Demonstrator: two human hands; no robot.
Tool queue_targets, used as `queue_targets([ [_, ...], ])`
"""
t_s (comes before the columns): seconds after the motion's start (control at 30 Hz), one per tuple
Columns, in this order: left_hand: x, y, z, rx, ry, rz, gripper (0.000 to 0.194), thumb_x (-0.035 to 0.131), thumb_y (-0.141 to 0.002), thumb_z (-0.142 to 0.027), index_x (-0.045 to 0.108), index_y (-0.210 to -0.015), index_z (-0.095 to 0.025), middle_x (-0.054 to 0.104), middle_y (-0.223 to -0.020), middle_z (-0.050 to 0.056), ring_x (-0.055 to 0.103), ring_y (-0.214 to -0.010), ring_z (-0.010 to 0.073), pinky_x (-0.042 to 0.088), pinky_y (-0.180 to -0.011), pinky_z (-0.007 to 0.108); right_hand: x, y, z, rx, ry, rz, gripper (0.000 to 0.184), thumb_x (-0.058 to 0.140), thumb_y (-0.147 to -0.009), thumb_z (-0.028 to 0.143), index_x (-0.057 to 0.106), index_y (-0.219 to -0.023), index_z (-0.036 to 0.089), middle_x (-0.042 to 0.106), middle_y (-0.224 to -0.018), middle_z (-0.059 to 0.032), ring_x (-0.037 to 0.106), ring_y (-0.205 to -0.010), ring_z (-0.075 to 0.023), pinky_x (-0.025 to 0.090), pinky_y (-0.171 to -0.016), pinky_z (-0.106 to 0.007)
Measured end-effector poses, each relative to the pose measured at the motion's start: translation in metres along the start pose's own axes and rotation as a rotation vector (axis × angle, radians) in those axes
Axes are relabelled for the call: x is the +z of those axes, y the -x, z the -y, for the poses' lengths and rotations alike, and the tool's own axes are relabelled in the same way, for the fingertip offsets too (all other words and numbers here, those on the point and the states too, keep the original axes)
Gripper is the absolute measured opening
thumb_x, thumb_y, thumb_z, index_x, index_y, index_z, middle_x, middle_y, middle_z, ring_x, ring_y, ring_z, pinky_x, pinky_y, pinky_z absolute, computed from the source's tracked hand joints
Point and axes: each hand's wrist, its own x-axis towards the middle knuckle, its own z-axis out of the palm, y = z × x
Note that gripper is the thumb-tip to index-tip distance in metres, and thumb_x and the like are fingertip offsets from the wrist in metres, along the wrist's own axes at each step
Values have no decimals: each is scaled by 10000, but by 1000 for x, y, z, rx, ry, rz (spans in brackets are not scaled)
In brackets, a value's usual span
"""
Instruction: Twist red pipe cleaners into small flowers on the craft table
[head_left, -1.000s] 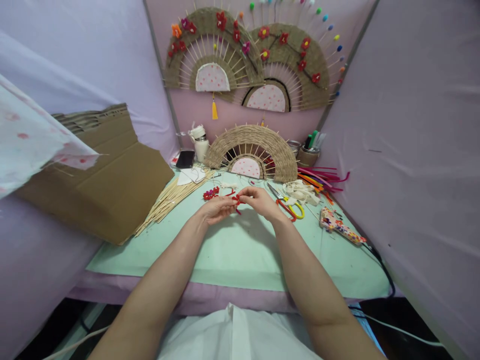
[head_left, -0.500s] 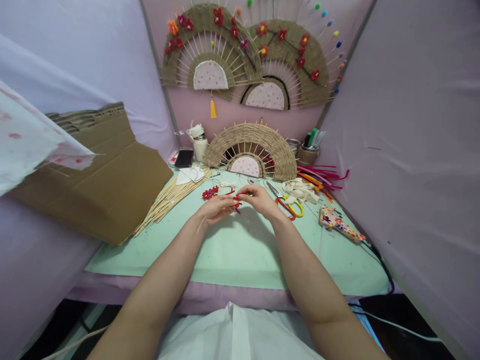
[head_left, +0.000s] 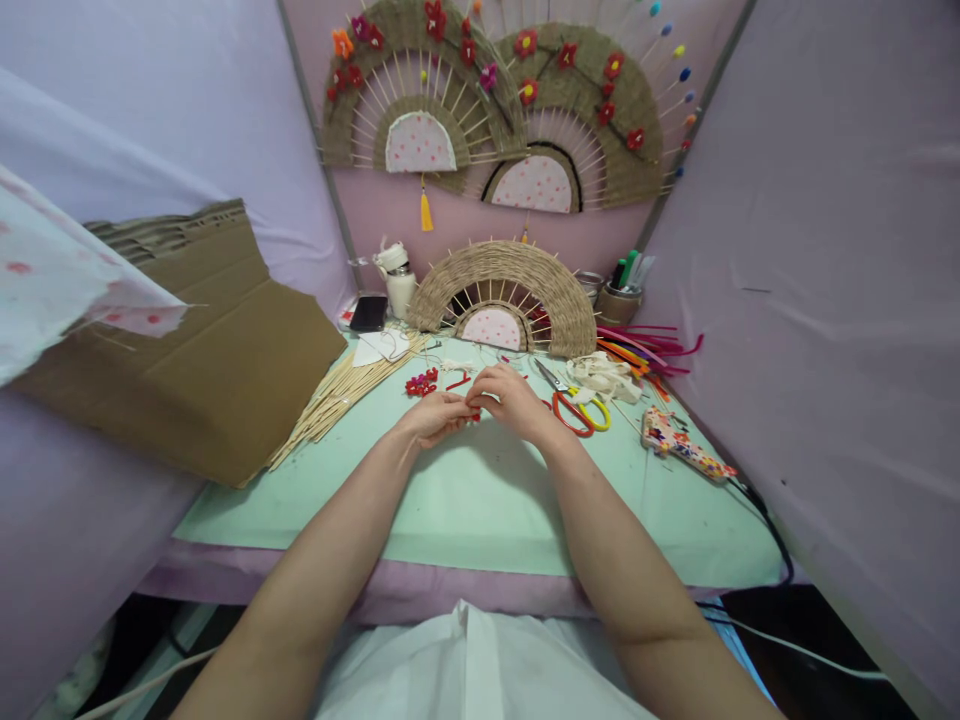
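Note:
My left hand and my right hand meet over the middle of the table. Between their fingertips is a small bent piece of red pipe cleaner, mostly covered by the fingers. Both hands are closed in a pinch on it. Just beyond the left hand lie finished-looking red and purple pipe cleaner flowers and a short red pipe cleaner piece. To the right of my right hand rest scissors with red and yellow handles, blades pointing away.
A half-round twine fan stands at the back. Thin wooden sticks and cardboard lie left. White ribbon, loose pipe cleaners and a flower-patterned glue gun with its cord are on the right. A bottle and phone sit behind.
The right hand's fingers have shifted left and closed over the red pipe cleaner, which now shows less. The purple end below it is out of sight. The view has tilted slightly.

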Motion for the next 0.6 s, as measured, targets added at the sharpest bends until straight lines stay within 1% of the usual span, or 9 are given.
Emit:
queue_targets([
  [0.03, 0, -1, 0, 33, -46, -67, 157, 698, -601, -278, 624, -582, -142, 575, -564, 18, 535, -581, 129, 383, -589, 263, 0, 0, 0, 34, -29, -8, 134, 551, -824, 187, 669, -762, 201, 617, -816, -43, 508, -814, -167, 368, -786, -313],
  [0.1, 2, -2, -2, 156, -176, -238, 121, 660, -634, -266, 639, -589, -155, 636, -691, 53, 600, -772, 188, 422, -715, 297, 1, 1, 0, 157, -118, -82, 99, 557, -813, 225, 640, -852, 188, 619, -849, -42, 529, -804, -157, 391, -756, -295],
  [0.13, 3, -2, -3, 240, -256, -332, 103, 643, -648, -250, 643, -591, -164, 655, -769, 66, 597, -897, 214, 419, -797, 313, 3, 1, -1, 243, -169, -139, 150, 574, -799, 266, 618, -914, 181, 619, -874, -44, 538, -797, -154, 403, -736, -288],
  [0.2, 5, -1, -4, 407, -408, -496, 78, 613, -671, -216, 651, -615, -176, 661, -933, 84, 530, -1096, 240, 380, -916, 329, 8, 1, -4, 434, -269, -253, 327, 621, -745, 375, 574, -990, 164, 616, -904, -52, 549, -771, -150, 419, -692, -277],
  [0.27, 8, 2, -5, 519, -510, -588, 77, 586, -695, -192, 656, -666, -177, 615, -1114, 101, 490, -1161, 247, 379, -939, 331, 14, -1, -4, 588, -364, -311, 408, 647, -688, 465, 572, -930, 146, 614, -846, -46, 545, -720, -143, 420, -645, -264],
  [0.33, 10, 4, -4, 576, -562, -613, 85, 570, -710, -172, 655, -715, -172, 518, -1279, 109, 503, -1144, 251, 409, -912, 331, 21, -3, -3, 637, -456, -311, 388, 648, -664, 495, 581, -813, 143, 601, -744, -23, 529, -660, -130, 407, -606, -249],
  [0.4, 13, 6, -3, 604, -596, -605, 87, 564, -717, -154, 649, -730, -168, 448, -1355, 109, 530, -1105, 248, 422, -904, 331, 26, -5, 0, 618, -507, -329, 333, 648, -660, 468, 579, -720, 148, 579, -669, -2, 506, -616, -117, 391, -582, -238],
  [0.5, 16, 5, 1, 639, -616, -604, 95, 557, -725, -132, 644, -745, -164, 440, -1363, 116, 572, -1033, 229, 438, -888, 333, 29, -6, 2, 602, -495, -381, 234, 619, -687, 377, 581, -656, 148, 557, -611, 14, 482, -584, -111, 367, -565, -232],
  [0.6, 16, 1, 3, 669, -631, -632, 100, 556, -718, -110, 642, -739, -154, 465, -1341, 135, 585, -1014, 226, 457, -852, 338, 29, -5, 2, 582, -416, -322, 195, 564, -743, 320, 596, -654, 149, 564, -604, 11, 487, -591, -120, 354, -564, -235],
])
